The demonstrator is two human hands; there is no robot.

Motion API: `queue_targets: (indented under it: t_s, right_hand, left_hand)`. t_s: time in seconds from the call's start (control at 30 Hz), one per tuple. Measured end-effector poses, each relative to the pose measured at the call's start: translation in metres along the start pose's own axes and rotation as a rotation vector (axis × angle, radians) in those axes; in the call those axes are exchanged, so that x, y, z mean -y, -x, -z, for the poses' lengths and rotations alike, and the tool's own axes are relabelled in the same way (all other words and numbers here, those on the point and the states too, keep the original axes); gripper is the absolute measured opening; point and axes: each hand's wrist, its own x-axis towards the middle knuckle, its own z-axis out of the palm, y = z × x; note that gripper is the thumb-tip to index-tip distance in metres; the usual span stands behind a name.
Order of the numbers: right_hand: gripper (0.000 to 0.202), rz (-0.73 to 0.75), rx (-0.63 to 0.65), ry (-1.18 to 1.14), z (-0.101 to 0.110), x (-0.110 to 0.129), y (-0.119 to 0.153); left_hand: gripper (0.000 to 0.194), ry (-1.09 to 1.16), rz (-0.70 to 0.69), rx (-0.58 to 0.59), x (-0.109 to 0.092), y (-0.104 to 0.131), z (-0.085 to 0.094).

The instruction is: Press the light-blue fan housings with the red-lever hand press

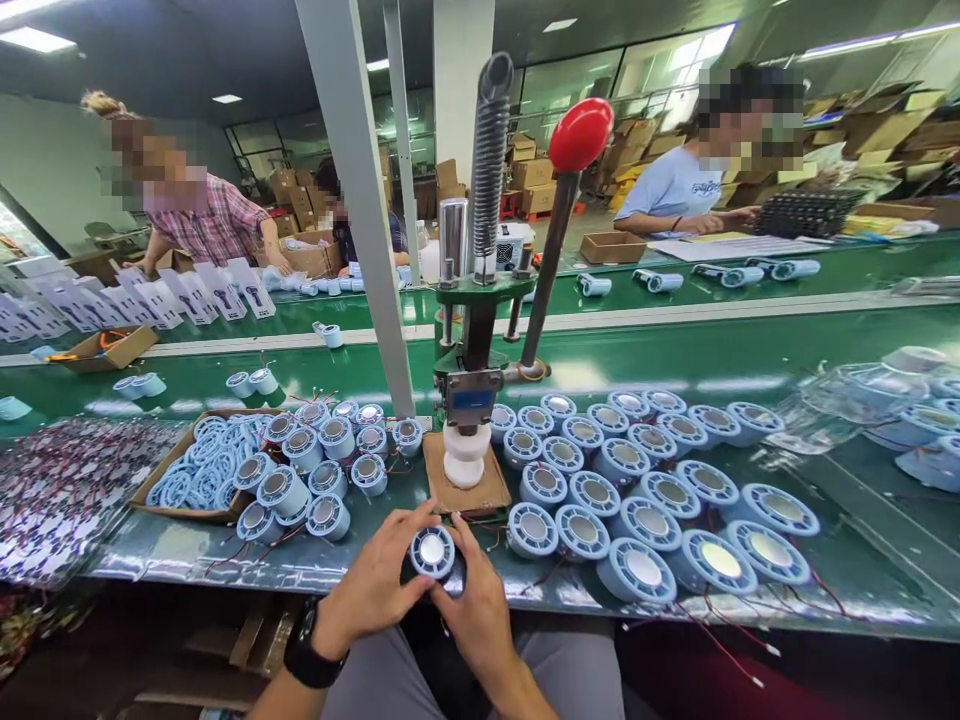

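Observation:
Between my left hand point(382, 570) and my right hand point(476, 590) is a light blue round fan motor housing point(433, 552), its silver disc facing up. The fingers and thumbs of both hands close around its rim, at the table's front edge. Just beyond it stands a hand-lever press point(471, 390) with a red knob point(581, 137). The press's white plastic head point(463, 455) sits over a brown base pad point(442, 492). Similar motor housings with thin wires stand in rows to the right point(646, 520) and in a looser group to the left point(301, 447).
A cardboard box point(196, 510) of light blue rings and a mass of wired circuit boards point(67, 490) lie left. Clear plastic parts point(840, 395) lie right. A white post point(360, 200) rises behind the table. Co-workers point(214, 215) point(675, 190) work across the green conveyor belt point(675, 330).

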Motion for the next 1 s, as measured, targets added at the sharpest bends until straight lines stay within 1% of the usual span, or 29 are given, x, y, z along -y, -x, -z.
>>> queue_targets:
  t_s: [0.07,0.17,0.23,0.3,0.33,0.37,0.4,0.43,0.47,0.53,0.57,0.6,0.63,0.67,0.7,0.73,0.77,0.83,0.9,0.93,1.0]
  right_hand:
    - [0.071,0.041,0.010,0.037,0.001,0.003,-0.001]
    - [0.071,0.108,0.055,0.098,0.000,0.005,0.003]
    - [0.077,0.123,0.108,0.135,0.004,0.005,0.004]
    - [0.082,0.172,0.206,0.164,0.021,0.008,-0.004]
    - [0.083,0.216,0.257,0.176,0.036,0.012,-0.014]
    - [0.082,0.264,0.291,0.190,0.055,0.018,-0.030]
    - [0.080,0.309,0.294,0.206,0.078,0.027,-0.052]
    - [0.076,0.350,0.252,0.224,0.105,0.038,-0.080]
    - [0.072,0.375,0.168,0.243,0.132,0.052,-0.113]
    - [0.058,0.443,-0.100,0.273,0.185,0.083,-0.188]
    - [0.055,0.464,-0.219,0.282,0.207,0.098,-0.226]
    - [0.052,0.462,-0.308,0.280,0.223,0.111,-0.262]
    - [0.047,0.445,-0.357,0.259,0.234,0.121,-0.295]
    - [0.039,0.413,-0.361,0.218,0.239,0.128,-0.323]
    - [0.030,0.372,-0.335,0.154,0.238,0.131,-0.345]
    - [0.023,0.327,-0.294,0.075,0.233,0.133,-0.362]
    - [0.024,0.281,-0.257,-0.010,0.225,0.132,-0.373]
    - [0.032,0.213,-0.235,-0.159,0.208,0.128,-0.380]
    - [0.032,0.193,-0.269,-0.256,0.197,0.123,-0.377]
    - [0.031,0.198,-0.281,-0.284,0.194,0.122,-0.375]
    - [0.030,0.208,-0.287,-0.314,0.194,0.120,-0.371]
  left_hand:
    - [0.075,0.068,0.024,-0.023,0.005,0.003,-0.011]
    - [0.068,0.153,0.054,-0.094,0.015,0.010,-0.038]
    - [0.063,0.171,0.095,-0.156,0.021,0.012,-0.055]
    - [0.063,0.173,0.142,-0.199,0.025,0.011,-0.066]
    - [0.063,0.174,0.153,-0.209,0.026,0.010,-0.069]
    - [0.063,0.175,0.155,-0.212,0.026,0.009,-0.070]
    - [0.063,0.176,0.150,-0.208,0.026,0.008,-0.069]
    - [0.064,0.178,0.143,-0.204,0.025,0.007,-0.069]
    - [0.065,0.180,0.140,-0.207,0.024,0.007,-0.068]
    - [0.066,0.198,0.151,-0.247,0.022,0.005,-0.067]
    - [0.066,0.219,0.166,-0.275,0.021,0.004,-0.065]
    - [0.065,0.252,0.183,-0.299,0.019,0.001,-0.062]
    - [0.063,0.293,0.196,-0.317,0.018,-0.003,-0.058]
    - [0.062,0.334,0.204,-0.334,0.015,-0.009,-0.052]
    - [0.061,0.370,0.205,-0.358,0.013,-0.016,-0.043]
    - [0.061,0.396,0.200,-0.393,0.010,-0.024,-0.034]
    - [0.060,0.416,0.184,-0.433,0.006,-0.034,-0.024]
    - [0.058,0.449,0.135,-0.494,0.000,-0.055,-0.006]
    - [0.055,0.490,0.089,-0.494,-0.006,-0.077,0.003]
    - [0.055,0.512,0.068,-0.479,-0.008,-0.089,0.004]
    - [0.055,0.555,0.037,-0.448,-0.012,-0.110,0.000]
